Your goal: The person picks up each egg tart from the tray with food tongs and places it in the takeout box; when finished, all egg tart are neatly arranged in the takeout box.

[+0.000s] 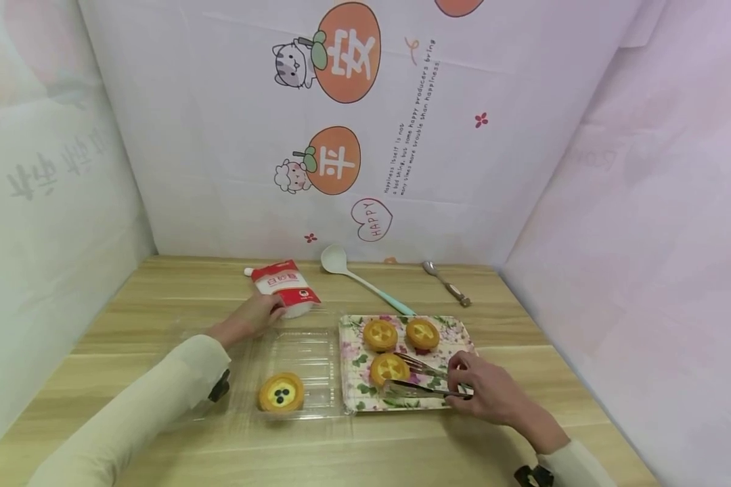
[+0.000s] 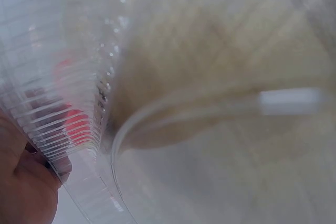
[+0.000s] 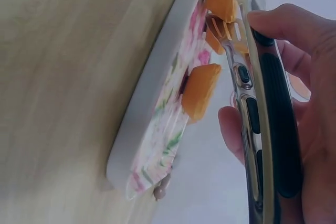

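Note:
My right hand point(image 1: 484, 389) holds metal food tongs point(image 3: 257, 103) with dark grip inserts. Their jaws stand apart, one a pronged fork, beside the right side of the nearest yellow-topped egg tart point(image 1: 388, 369). That tart sits with two more, a left tart point(image 1: 380, 335) and a right tart point(image 1: 422, 334), on a floral tray point(image 1: 356, 389). At the far left corner of a clear plastic box point(image 1: 307, 355), my left hand point(image 1: 257, 315) grips the edge with curled fingers, close to a red-and-white sugar bag point(image 1: 286, 281). Inside the box lies a tart with dark berries point(image 1: 281, 393).
A white ladle point(image 1: 335, 260) with a mint handle lies behind the tray, its handle end at the tray's back edge. Farther right is a small spoon point(image 1: 446, 284). The box's transparent lid point(image 1: 189, 338) spreads to the left. Cloth-covered walls border the wooden table point(image 1: 122, 325).

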The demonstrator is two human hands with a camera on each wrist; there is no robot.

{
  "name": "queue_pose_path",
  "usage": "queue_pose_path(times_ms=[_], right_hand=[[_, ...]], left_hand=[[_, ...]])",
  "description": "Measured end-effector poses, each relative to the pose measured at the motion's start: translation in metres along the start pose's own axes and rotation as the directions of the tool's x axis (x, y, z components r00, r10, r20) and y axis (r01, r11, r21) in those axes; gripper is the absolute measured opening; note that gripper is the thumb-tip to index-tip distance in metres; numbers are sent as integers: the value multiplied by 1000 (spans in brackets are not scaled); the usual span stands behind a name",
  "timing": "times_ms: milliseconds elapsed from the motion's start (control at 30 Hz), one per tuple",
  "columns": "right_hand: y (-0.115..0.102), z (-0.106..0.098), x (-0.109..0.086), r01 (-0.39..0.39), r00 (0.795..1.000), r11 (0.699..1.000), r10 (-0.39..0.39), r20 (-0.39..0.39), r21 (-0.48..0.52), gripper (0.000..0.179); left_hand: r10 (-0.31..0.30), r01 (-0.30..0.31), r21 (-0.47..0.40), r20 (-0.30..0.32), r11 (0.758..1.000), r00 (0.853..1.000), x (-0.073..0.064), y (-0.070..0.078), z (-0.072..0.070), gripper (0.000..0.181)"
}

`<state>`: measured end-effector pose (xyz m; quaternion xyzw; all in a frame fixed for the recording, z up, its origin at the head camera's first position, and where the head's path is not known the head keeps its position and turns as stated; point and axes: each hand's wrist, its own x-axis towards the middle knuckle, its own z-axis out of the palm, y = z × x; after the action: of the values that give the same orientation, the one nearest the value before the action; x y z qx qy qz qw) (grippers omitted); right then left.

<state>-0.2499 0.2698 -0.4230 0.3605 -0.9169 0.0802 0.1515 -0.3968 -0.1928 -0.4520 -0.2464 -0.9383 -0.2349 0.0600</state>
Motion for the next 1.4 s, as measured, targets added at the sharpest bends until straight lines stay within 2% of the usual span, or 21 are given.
queue_pose_path(times_ms=[167, 300, 500, 633, 733, 867, 1067, 1200, 1400], right_hand=[[-5, -6, 7, 38, 997, 999, -36, -68, 22, 33], [-12, -14, 26, 93, 992, 994, -88, -94, 53, 31], [-35, -14, 78, 229, 973, 973, -228, -36, 15, 22], [-49, -7, 109, 288, 957, 956, -285, 50, -55, 20], [-58, -3, 124, 303, 946, 948, -288, 147, -96, 20], [-68, -5, 137, 316, 927, 942, -280, 250, -114, 19], [-81, -17, 151, 330, 908, 929, -264, 326, -166, 25], [-88, -24, 159, 331, 899, 918, -237, 369, -217, 31], [-94, -26, 168, 325, 885, 911, -198, 421, -254, 31]], left_hand=[[-7, 7, 6, 2, 1000, 1000, 0, -2, 3, 9], [-13, 13, 11, 7, 1000, 1000, -1, -1, 4, 10], [-13, 13, 0, 14, 1000, 1000, -2, 0, 5, 10], [7, -7, 3, -6, 1000, 1000, 1, 0, 8, 9], [25, -25, 15, -3, 1000, 1000, 3, 1, 10, 9], [19, -19, 5, 14, 1000, 1000, 3, 2, 11, 9], [19, -19, 4, 6, 1000, 1000, 1, 4, 6, 10], [-7, 7, 12, 5, 1000, 1000, 1, 2, 2, 9], [-9, 8, 22, 14, 1000, 1000, 0, 0, -2, 7]])
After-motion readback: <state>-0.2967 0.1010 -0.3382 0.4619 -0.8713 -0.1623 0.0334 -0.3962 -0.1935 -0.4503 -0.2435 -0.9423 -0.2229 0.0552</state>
